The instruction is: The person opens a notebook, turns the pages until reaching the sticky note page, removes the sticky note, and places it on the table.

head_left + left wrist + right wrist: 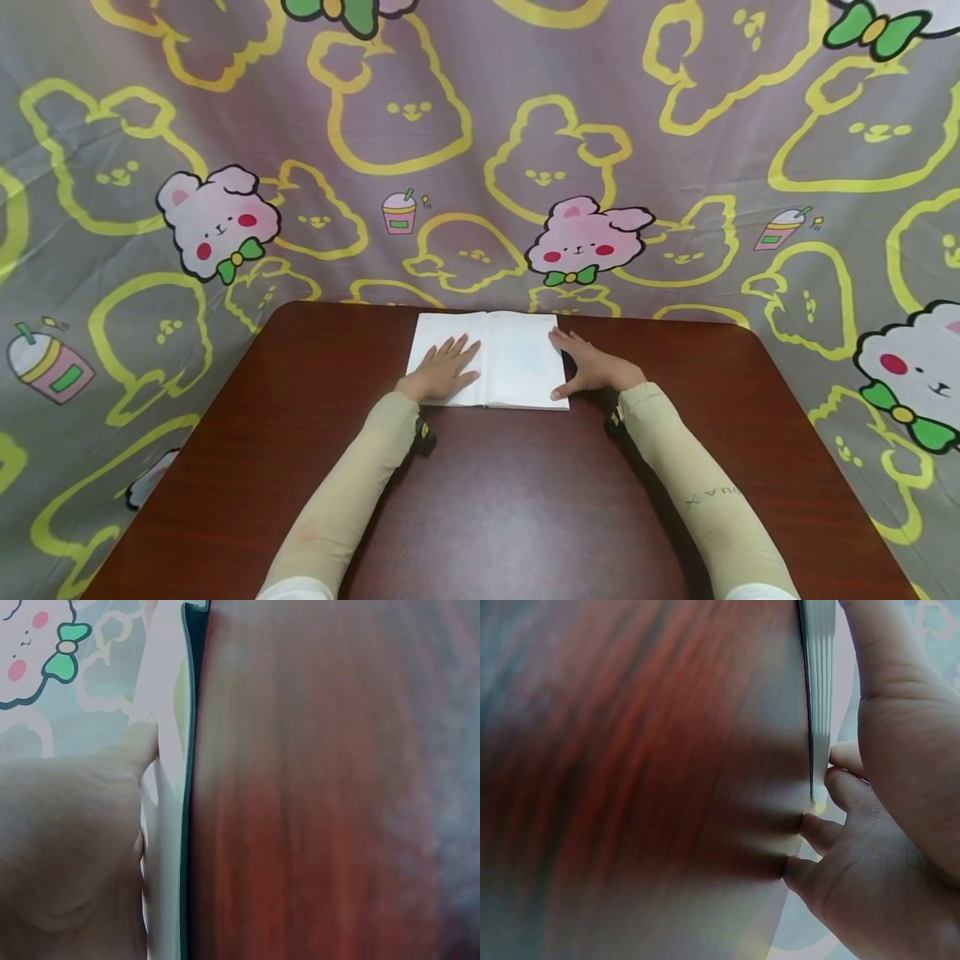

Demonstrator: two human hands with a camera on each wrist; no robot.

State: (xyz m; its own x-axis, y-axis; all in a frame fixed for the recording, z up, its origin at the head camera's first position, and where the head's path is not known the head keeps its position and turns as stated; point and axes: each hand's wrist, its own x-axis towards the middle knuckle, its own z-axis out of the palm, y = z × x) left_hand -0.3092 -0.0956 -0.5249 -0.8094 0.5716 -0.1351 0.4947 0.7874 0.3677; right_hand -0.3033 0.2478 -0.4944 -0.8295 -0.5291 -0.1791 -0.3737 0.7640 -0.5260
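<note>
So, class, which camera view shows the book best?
The head view: the book lies open there, both pages facing up. The left wrist view shows mostly one edge with its dark cover; the right wrist view, mainly stacked page edges.

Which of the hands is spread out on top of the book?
The left hand, lying across the left page; the right hand is at the right edge of the book.

One rectangular paper book (517, 360), white pages, thin dark cover (187, 825); opened wide, printed-side spread facing up, centre fold running near to far; lying by the far edge of the red-brown wood-grained bench (517, 508).
</note>
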